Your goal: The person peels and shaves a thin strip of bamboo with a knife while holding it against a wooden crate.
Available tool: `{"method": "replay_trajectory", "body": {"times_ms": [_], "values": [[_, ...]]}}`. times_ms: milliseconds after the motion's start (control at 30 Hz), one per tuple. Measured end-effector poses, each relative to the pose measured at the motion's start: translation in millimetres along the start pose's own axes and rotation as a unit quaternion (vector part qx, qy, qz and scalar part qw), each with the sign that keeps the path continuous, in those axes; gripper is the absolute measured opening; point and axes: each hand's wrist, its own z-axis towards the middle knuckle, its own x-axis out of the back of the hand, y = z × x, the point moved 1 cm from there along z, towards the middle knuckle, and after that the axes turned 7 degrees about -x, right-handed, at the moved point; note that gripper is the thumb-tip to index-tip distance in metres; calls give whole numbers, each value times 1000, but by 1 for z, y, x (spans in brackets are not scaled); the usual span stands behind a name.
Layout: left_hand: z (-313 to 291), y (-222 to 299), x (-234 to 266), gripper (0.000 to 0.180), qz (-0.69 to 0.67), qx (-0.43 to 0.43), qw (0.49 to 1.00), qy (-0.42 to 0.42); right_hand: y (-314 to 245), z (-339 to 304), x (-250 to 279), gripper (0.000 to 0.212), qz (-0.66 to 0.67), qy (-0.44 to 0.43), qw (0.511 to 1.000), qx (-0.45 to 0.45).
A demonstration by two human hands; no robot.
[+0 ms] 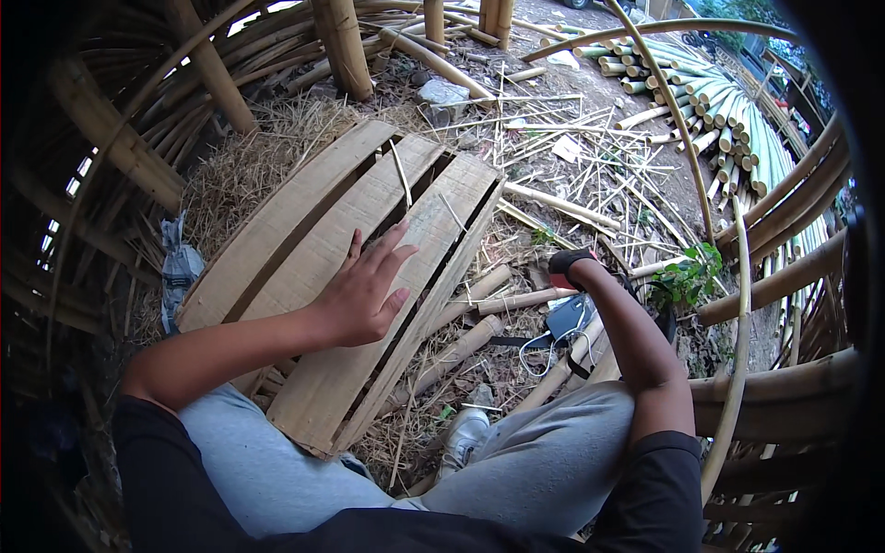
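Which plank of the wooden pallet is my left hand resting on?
The left hand lies on the third plank from the left, the widest one, nearest the right hand.

A single head-worn fisheye view looks steeply down from close above the person's lap, facing forward over a wooden pallet point(341, 267) on the near left toward stacked bamboo poles point(737, 120) at the far right; straight edges bend near its rim.
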Motion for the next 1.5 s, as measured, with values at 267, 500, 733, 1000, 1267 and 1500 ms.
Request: {"method": "replay_trajectory", "body": {"times_ms": [267, 500, 733, 1000, 1267, 1500], "values": [[10, 13, -32, 56, -21, -31, 999, -35, 48, -11, 11, 38, 139, 39, 962, -234], [24, 14, -31, 58, -31, -32, 998, -44, 97, 28, 57, 40, 109, 73, 940, -316], [30, 9, -35, 57, -32, -7, 997, -68, 79, 113, 10, 43, 273, 108, 905, -309], [38, 5, -40, 62, -35, -2, 996, -80, 75, 193, -75, 25, 240, 202, 913, -261], [41, 3, -38, 62, -51, 18, 994, -90, 60, 211, -70, 36, 226, 154, 932, -239], [50, 0, -41, 61, -65, 21, 993, -94, 90, 250, -116, 52, 251, 119, 912, -303]]}}
